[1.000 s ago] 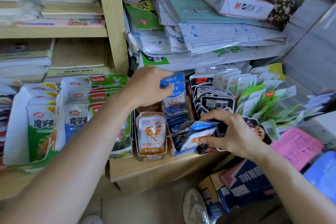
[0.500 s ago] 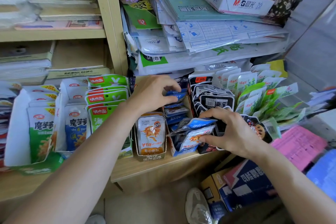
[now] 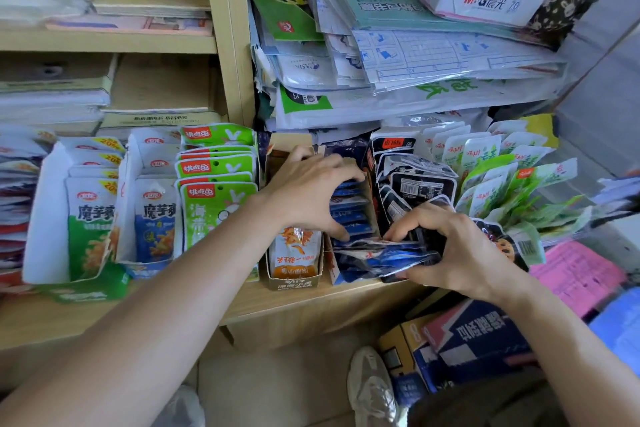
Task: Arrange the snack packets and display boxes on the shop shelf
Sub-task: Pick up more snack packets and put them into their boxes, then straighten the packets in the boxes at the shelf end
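With the left hand [image 3: 308,191] gripping the upright blue foil snack packets [image 3: 349,215] in the narrow cardboard display box [image 3: 331,269] on the wooden shelf [image 3: 304,298] and the right hand [image 3: 460,246] pinching a loose blue bundle [image 3: 381,253] at its front, a forced push may spill them.

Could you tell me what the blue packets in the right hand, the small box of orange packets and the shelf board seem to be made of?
The blue packets look like glossy plastic or foil film: crinkled, with bright glints. The small box looks like matt printed cardboard, with a brown inner flap and bent edges. The shelf board is pale wood or wood-look laminate; it is smooth, and I cannot tell which.
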Action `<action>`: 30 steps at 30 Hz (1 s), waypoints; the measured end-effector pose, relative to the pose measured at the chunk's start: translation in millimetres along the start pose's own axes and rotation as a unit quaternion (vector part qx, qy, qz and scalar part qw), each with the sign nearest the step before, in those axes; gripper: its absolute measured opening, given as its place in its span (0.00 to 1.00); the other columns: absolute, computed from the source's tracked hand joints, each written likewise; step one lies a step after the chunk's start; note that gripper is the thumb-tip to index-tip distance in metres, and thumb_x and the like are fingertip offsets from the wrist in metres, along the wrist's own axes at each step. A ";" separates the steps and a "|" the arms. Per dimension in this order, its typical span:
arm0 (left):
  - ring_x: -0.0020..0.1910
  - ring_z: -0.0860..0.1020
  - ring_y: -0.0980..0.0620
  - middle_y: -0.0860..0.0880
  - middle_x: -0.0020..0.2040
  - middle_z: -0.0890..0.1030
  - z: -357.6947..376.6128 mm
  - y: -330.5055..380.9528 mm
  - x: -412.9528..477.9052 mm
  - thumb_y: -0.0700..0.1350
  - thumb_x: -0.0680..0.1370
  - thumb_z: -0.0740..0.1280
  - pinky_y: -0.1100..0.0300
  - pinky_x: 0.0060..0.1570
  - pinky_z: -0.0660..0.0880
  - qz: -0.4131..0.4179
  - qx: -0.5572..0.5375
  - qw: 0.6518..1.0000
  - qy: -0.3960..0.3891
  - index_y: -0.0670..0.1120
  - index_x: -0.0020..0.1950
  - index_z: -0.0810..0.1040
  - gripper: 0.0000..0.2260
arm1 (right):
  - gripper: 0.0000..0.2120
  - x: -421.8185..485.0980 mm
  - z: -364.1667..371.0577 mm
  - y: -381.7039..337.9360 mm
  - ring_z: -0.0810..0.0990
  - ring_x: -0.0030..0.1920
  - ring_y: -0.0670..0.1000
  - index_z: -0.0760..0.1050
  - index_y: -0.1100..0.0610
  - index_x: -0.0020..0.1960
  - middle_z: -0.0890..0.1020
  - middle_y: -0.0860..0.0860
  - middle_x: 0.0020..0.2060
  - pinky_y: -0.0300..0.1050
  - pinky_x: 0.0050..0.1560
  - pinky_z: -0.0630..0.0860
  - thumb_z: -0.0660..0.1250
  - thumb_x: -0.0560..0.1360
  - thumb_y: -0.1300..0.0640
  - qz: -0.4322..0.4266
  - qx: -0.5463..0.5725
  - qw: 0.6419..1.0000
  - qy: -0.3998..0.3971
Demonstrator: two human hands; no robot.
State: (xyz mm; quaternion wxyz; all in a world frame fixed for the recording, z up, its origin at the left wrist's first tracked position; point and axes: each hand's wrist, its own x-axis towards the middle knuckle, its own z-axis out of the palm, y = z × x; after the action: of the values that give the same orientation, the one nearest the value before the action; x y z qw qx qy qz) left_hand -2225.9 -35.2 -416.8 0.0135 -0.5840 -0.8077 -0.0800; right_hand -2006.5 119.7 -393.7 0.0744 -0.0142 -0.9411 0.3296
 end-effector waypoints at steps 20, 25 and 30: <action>0.55 0.80 0.50 0.53 0.65 0.80 16.7 -8.6 6.3 0.52 0.74 0.72 0.49 0.57 0.73 0.012 -0.072 0.967 0.245 0.52 0.59 0.82 0.14 | 0.14 4.1 4.7 5.2 0.80 0.54 0.47 0.79 0.43 0.50 0.82 0.41 0.49 0.58 0.61 0.72 0.74 0.65 0.45 0.007 0.015 1.000 0.027; 0.65 0.73 0.49 0.56 0.67 0.77 8.0 -7.9 8.8 0.37 0.73 0.71 0.42 0.65 0.67 0.041 -0.118 0.975 0.185 0.57 0.40 0.83 0.13 | 0.12 7.5 11.4 11.1 0.79 0.50 0.45 0.79 0.46 0.48 0.80 0.41 0.46 0.55 0.55 0.74 0.78 0.68 0.50 0.007 -0.027 0.997 0.068; 0.76 0.54 0.55 0.63 0.79 0.59 -14.2 -20.5 4.7 0.56 0.72 0.77 0.47 0.74 0.49 0.030 -0.127 0.991 -0.025 0.66 0.57 0.83 0.15 | 0.11 12.2 16.3 13.0 0.77 0.44 0.46 0.77 0.48 0.47 0.78 0.43 0.41 0.49 0.47 0.73 0.77 0.70 0.50 0.002 -0.099 0.990 0.100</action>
State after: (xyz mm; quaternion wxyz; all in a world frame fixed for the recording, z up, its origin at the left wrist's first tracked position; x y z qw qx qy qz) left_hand -2247.8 -39.1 -404.6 -0.0782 -0.6067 -0.7732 -0.1670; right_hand -2021.2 120.7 -412.7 0.1662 -0.0559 -0.9568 0.2322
